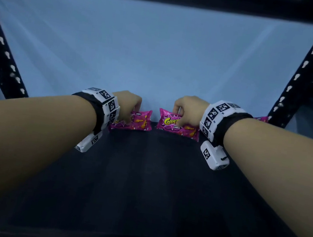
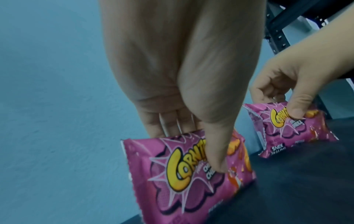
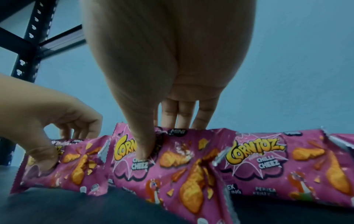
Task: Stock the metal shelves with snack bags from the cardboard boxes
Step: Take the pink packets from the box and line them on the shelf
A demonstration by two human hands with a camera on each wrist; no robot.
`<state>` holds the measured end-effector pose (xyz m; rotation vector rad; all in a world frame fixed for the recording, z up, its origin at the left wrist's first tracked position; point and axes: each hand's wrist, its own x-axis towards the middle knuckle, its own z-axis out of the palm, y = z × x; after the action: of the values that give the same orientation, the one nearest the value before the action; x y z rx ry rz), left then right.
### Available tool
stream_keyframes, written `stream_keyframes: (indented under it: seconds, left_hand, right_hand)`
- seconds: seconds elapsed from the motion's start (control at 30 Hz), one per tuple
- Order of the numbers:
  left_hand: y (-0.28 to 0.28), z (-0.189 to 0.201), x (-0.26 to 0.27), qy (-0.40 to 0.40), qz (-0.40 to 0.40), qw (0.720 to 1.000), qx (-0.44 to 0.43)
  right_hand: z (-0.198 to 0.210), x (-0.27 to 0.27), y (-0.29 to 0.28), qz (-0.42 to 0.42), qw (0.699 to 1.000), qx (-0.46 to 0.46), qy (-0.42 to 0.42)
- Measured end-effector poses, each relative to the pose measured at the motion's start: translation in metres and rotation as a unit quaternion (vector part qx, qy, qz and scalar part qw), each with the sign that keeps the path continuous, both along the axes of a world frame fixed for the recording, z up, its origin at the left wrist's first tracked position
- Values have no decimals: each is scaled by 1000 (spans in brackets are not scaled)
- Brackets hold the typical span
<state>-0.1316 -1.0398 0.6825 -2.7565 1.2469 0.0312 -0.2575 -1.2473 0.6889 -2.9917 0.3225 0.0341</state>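
- The left hand [image 1: 128, 102] covers most of the printed front of its snack bag [image 1: 137, 120] in the head view; only the bag's right half shows past the knuckles.
- The fingers [image 2: 168, 125] of that hand drop behind the bag's top edge and are hidden there; the thumb [image 2: 216, 151] presses on the front, so the hand pinches the bag.
- The right hand [image 1: 189, 110] holds a second snack bag [image 1: 178, 126] the same way, thumb on the front over the yellow lettering, fingers tucked behind the top seam.
- Further bags [image 3: 287, 160] stand just to the right of the right hand; in the head view the wristband hides all but a pink corner, and the right wrist view cuts the last one off at the frame edge.
- Small print low on the bags is too blurred to read.
- The bags are glossy pink foil, pillow-shaped, with crimped side seams and pictures of orange snacks.
- Both held bags stand upright on their lower edges at the back of the shelf [image 1: 144, 176], a dark, matte, flat board beneath both hands, with a gap between them.
- Black metal posts [image 1: 304, 74] with keyhole slots rise outward of each hand; a pale blue wall [image 1: 160, 49] lies just beyond the fingertips.
- White bands [image 1: 211, 117] with black square markers wrap both wrists.
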Motion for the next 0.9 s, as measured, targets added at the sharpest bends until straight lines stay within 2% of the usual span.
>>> stream_keyframes:
  seconds: [0.3, 0.5, 0.63, 0.8, 0.9]
  left_hand:
    - [-3, -7, 24, -23, -19, 997, -76]
    - [-4, -14, 26, -52, -21, 992, -110]
    - [-9, -16, 21, -90, 6, 987, -131]
    - [-9, -21, 13, -55, 33, 988, -138]
    - [-5, -26, 10, -30, 30, 989, -141]
  right_hand:
    - [-15, 35, -11, 18, 999, -4, -28]
    - [-20, 35, -9, 31, 996, -77, -40]
    - [-21, 29, -4, 25, 986, -142, -84]
    - [-26, 17, 2, -16, 990, -122, -75]
    - [-36, 11, 6, -10, 994, -100, -46]
